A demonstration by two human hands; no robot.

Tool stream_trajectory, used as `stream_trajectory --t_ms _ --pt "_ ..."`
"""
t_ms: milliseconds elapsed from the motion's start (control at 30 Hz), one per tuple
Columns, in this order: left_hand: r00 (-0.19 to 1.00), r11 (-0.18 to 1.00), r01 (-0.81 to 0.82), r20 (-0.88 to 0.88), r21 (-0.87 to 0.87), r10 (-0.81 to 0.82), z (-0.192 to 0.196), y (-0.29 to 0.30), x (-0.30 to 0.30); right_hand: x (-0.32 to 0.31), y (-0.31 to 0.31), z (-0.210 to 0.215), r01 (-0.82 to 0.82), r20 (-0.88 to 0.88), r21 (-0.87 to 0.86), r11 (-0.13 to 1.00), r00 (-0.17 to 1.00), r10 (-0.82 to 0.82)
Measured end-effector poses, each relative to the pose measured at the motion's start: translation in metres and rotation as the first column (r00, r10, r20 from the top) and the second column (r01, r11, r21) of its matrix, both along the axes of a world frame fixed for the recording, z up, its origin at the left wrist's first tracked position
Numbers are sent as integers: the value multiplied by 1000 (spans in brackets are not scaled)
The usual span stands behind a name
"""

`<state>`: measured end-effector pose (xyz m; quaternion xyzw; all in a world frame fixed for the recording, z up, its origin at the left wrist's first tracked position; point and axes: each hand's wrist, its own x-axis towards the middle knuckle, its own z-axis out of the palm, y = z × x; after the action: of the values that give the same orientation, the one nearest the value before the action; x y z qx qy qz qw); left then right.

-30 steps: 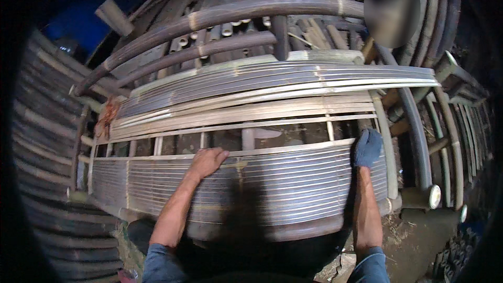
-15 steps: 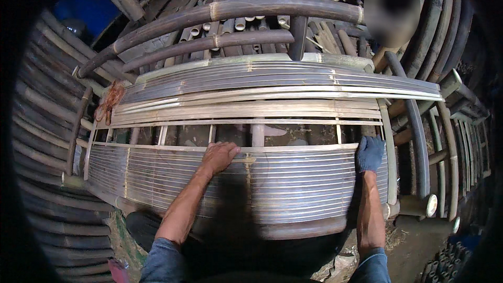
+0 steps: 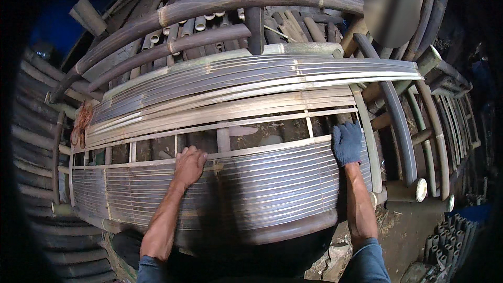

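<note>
A bench seat of split bamboo slats lies before me, its dark slats side by side. My bare left hand rests on the far edge of these slats, fingers laid over the pale edge slat. At the right end of that same slat, my right hand in a blue-grey glove is closed around the edge; its fingertips reach over the gap and are partly hidden. Beyond the open gap lie pale slats and a bundle of darker slats that sticks out to the right.
Thick bamboo poles form the backrest at the far side. Orange twine hangs at the left end. Bamboo racks stand at left, a pole frame at right. Cut tubes are stacked lower right. A blurred person shape is at the back.
The whole scene has shifted left in view as my head turned. My left hand lies flatter on the slats; my right hand stays at the slat's right end.
</note>
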<state>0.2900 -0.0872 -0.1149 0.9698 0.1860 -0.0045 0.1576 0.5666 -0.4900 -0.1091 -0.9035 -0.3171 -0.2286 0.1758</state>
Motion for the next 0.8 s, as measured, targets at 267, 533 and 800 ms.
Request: stream_trajectory --t_ms 267,533,800 --pt "1000 1000 2 -28 -4 -2 0 0 4 2 0 -4 -7 -33 -70 998 999 4" --pt "997 999 13 73 41 -16 -13 -11 0 3 -6 -1 2 -29 -120 993 1000 -6" --pt "928 966 -257 -285 -20 241 -4 -19 19 15 -17 -26 110 -45 -253 961 991 -125"
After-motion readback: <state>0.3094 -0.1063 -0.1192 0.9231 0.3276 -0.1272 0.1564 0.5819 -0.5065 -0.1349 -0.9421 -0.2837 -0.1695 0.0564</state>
